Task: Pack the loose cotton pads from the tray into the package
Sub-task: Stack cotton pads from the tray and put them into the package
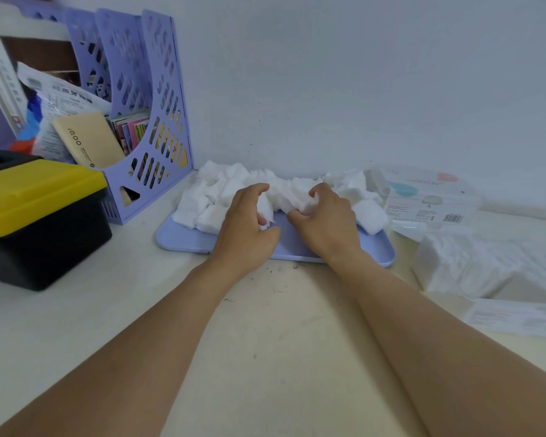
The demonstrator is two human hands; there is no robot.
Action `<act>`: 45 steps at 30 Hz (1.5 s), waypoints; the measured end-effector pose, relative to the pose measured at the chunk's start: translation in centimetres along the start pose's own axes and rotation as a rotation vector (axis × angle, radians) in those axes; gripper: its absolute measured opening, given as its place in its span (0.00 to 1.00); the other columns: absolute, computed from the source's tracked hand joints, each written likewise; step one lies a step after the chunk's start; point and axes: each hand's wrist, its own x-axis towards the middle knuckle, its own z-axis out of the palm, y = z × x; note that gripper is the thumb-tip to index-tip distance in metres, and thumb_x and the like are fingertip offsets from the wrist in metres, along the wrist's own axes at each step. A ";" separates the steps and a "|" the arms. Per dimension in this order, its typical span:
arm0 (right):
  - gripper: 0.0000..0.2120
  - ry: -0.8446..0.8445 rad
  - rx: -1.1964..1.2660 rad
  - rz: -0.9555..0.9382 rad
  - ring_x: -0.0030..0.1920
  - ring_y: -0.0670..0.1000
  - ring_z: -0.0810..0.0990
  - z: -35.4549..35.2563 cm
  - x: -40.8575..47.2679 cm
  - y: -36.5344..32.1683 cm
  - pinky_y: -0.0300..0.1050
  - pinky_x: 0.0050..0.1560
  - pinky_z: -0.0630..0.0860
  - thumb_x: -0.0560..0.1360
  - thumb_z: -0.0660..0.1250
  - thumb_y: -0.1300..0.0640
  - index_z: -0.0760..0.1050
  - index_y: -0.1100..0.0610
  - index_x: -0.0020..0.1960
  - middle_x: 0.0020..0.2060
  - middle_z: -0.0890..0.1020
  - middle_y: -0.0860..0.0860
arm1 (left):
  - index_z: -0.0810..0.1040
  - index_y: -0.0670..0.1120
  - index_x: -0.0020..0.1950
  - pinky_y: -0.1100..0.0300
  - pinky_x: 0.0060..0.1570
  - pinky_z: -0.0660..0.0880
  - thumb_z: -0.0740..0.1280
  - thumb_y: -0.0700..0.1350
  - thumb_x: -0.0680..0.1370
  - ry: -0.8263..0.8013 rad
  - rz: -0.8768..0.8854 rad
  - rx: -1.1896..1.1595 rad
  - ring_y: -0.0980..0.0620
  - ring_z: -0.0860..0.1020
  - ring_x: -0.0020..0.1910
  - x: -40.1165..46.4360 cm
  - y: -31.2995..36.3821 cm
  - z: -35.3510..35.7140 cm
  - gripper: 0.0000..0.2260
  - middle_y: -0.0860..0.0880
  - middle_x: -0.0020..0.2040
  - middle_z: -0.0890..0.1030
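Centrally on the tray [183, 241], left hand [249, 228] and right hand [325, 222] pinch cotton pads [284, 190] — soft, light, compressible — best gathered as a bunch.

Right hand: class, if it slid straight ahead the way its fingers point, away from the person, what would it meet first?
The right hand already grips part of the heap of cotton pads on the tray, so more pads come first. Behind the heap stands the wall, though depth is hard to judge.
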 end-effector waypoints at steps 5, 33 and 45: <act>0.22 0.056 0.151 -0.011 0.39 0.50 0.77 0.0 0.0 -0.1 0.41 0.36 0.68 0.71 0.72 0.50 0.72 0.55 0.62 0.40 0.79 0.48 | 0.72 0.50 0.70 0.63 0.48 0.77 0.68 0.39 0.77 0.052 -0.035 -0.080 0.55 0.80 0.45 -0.1 0.9 0.0 0.22 0.57 0.63 0.75; 0.12 -0.486 0.283 -0.413 0.48 0.55 0.85 -7.2 2.2 -4.5 0.53 0.52 0.83 0.77 0.69 0.64 0.82 0.56 0.59 0.48 0.86 0.54 | 0.78 0.39 0.66 0.54 0.58 0.80 0.72 0.46 0.75 -0.172 -0.598 -1.489 0.44 0.80 0.65 0.1 3.7 -2.5 0.21 0.40 0.63 0.82; 0.13 -0.287 0.676 -0.300 0.57 0.42 0.83 -6.5 2.4 -3.0 0.39 0.57 0.78 0.75 0.70 0.71 0.85 0.59 0.55 0.55 0.86 0.49 | 0.76 0.40 0.69 0.53 0.49 0.84 0.73 0.51 0.73 -0.302 -0.653 -1.580 0.39 0.82 0.60 -0.1 3.6 -2.0 0.28 0.37 0.64 0.81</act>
